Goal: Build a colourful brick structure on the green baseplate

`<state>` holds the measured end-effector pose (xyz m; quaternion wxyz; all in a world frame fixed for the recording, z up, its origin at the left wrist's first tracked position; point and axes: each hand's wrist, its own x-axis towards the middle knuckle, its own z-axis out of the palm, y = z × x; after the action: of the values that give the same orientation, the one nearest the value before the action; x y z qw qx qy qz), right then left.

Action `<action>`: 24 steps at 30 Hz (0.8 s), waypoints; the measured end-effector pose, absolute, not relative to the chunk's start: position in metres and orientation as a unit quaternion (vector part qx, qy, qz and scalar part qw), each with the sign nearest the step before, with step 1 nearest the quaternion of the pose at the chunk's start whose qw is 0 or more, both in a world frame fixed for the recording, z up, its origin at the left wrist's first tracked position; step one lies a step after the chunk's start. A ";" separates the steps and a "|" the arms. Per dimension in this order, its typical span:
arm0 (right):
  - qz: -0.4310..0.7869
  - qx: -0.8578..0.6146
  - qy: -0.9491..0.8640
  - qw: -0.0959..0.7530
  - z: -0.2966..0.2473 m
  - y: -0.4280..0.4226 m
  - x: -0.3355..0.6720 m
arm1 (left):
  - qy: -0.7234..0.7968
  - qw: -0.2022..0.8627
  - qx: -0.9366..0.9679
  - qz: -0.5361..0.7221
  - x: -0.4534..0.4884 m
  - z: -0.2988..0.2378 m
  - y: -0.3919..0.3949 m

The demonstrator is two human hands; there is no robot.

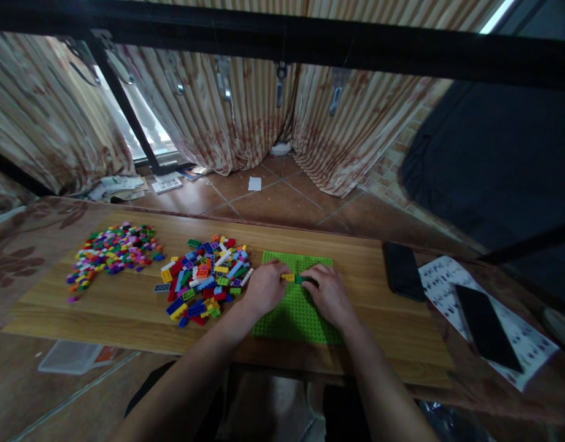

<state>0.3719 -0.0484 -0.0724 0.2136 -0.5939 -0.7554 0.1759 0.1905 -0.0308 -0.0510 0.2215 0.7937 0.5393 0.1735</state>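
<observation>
Both hands are over a lime-green studded baseplate [300,316] on a wooden board. My left hand [267,286] pinches a yellow toy brick [289,277] at its left end. My right hand [327,288] has its fingers closed on a small dark green brick [297,279], just right of the yellow one. The two bricks sit end to end above the upper middle of the plate; whether they are joined or pressed onto the studs, I cannot tell. Left of the plate lies a heap of mixed larger bricks [203,273], close to my left wrist.
A pile of smaller coloured pieces [121,248] covers the board's left part. On the right lie a black phone [403,270], a printed sheet [441,273] and a second dark device [487,325]. A black metal bar [264,27] crosses above, with hanging clips.
</observation>
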 end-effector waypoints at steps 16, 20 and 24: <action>0.192 -0.671 -0.663 0.270 -0.071 -0.045 0.350 | 0.550 0.246 0.781 0.164 0.195 -0.052 -0.025; 0.208 -0.680 -0.642 0.287 -0.075 -0.042 0.346 | 0.550 0.248 0.780 0.164 0.196 -0.052 -0.025; 0.230 -0.681 -0.635 0.283 -0.076 -0.038 0.349 | 0.544 0.262 0.779 0.168 0.195 -0.051 -0.025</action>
<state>0.3485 -0.0384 -0.0760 0.2832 -0.6812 -0.6346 0.2303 0.1947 -0.0246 -0.0507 0.2618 0.7792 0.5440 0.1684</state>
